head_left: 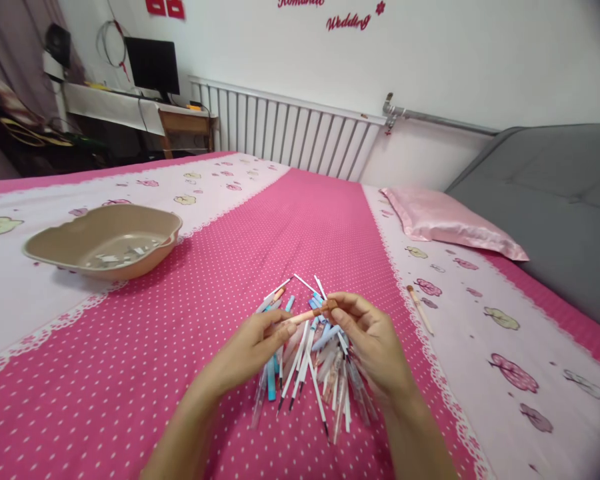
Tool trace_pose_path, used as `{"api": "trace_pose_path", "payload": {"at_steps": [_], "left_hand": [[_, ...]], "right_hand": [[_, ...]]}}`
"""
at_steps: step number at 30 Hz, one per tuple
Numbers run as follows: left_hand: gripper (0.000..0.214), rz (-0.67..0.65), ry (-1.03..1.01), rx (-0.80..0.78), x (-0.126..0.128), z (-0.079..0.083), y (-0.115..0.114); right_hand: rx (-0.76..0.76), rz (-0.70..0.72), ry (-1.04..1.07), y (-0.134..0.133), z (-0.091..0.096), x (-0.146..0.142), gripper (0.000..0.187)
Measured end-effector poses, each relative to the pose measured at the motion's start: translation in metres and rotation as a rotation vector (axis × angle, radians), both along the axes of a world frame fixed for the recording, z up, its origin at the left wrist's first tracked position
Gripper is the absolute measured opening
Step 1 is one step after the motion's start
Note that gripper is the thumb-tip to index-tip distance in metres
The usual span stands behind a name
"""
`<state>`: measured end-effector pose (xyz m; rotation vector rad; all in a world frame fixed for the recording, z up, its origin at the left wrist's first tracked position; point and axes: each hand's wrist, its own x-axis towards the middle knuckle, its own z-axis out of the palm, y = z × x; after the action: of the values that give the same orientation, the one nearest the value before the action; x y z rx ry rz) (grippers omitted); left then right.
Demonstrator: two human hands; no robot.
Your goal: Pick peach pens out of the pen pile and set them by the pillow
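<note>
Between my two hands is a peach-coloured pen [304, 318] with a brown end. My left hand [250, 347] is closed, pinching the pale barrel. At the other end, the fingers of my right hand [375, 340] grip the brown cap [332, 305]. Whether cap and barrel are fully joined I cannot tell. Under my hands lies a loose pile of pen parts: thin white refills [293, 370] with dark tips, blue pieces [271, 380] and clear tubes [339, 407]. My hands hide part of the pile.
A similar peach pen [421, 312] with a brown end lies to the right on the bedspread [300, 220]. At left stands a beige basin [153, 260] with small pale pieces inside. A pink pillow [450, 217] rests near the grey headboard [545, 180]. A white radiator [290, 127] lines the wall.
</note>
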<state>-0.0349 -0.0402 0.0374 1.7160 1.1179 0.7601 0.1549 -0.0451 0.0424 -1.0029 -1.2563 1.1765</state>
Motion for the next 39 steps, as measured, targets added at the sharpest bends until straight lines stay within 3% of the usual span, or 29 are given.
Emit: {"api": "trace_pose_path", "payload": {"at_steps": [14,24,29,36,39], "left_hand": [[0.033,-0.039,0.019,0.043,-0.003,-0.003,0.002],[0.034,-0.014,0.032,0.043,0.003,0.003,0.000],[0.032,-0.001,0.005,0.028,0.009,0.006,-0.002],[0.033,-0.067,-0.121,-0.028,0.015,-0.003,-0.001],[0.035,-0.076,-0.195,-0.070,0.020,-0.004,-0.003]], "right_hand": [[0.025,-0.035,-0.091,0.001,-0.002,0.001,0.020],[-0.019,-0.018,-0.054,0.000,-0.003,-0.002,0.021],[-0.032,-0.057,-0.033,0.001,-0.004,0.000,0.024],[-0.017,-0.058,-0.013,-0.001,0.002,0.001,0.021],[0.008,-0.070,-0.005,-0.003,0.005,-0.001,0.033]]}}
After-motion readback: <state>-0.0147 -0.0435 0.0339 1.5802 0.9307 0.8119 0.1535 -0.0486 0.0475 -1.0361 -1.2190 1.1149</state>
